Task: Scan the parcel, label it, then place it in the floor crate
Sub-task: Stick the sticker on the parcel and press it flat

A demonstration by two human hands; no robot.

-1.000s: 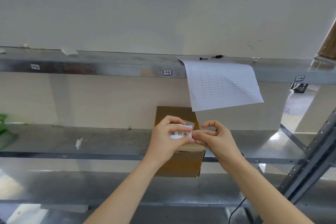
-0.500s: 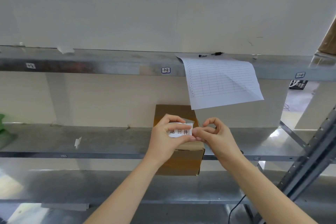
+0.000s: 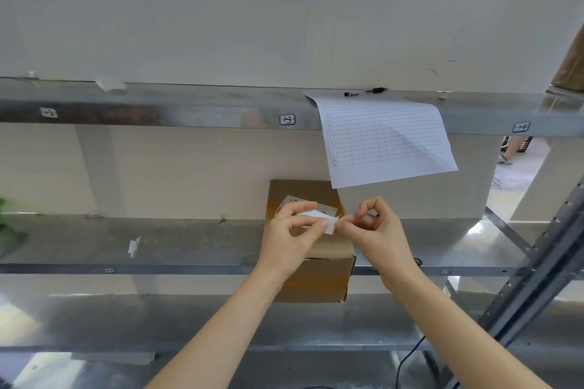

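- Brown cardboard parcel (image 3: 322, 268) just below frame centre, sitting on middle metal shelf (image 3: 173, 243), front face overhanging shelf edge, printed sticker (image 3: 311, 204) already on top face.
- Left hand (image 3: 292, 238) centre frame, above parcel top, pinching small white label (image 3: 319, 219) between thumb and fingertips.
- Right hand (image 3: 376, 230) just right of left hand, thumb and forefinger pinched on label's right corner, other fingers curled loosely.
- Label held in air between both hands, right end bent down, just over parcel top; touching box or not, cannot tell.
- Ruled paper sheet (image 3: 385, 139) upper right of centre, draped over front of upper shelf (image 3: 189, 107), lower edge hanging just above parcel's back corner.
- Black pen (image 3: 365, 92) lying on top of sheet at upper shelf.
- Small number tags along upper shelf front: one far left (image 3: 49, 112), one centre (image 3: 287, 119), one far right (image 3: 520, 127).
- Torn tape scrap (image 3: 133, 246) on middle shelf, left of parcel, well apart.
- Green object (image 3: 6, 227) at left edge, blurred.
- Dark cable (image 3: 407, 357) lower right, under right forearm.
- Floor crate out of frame.
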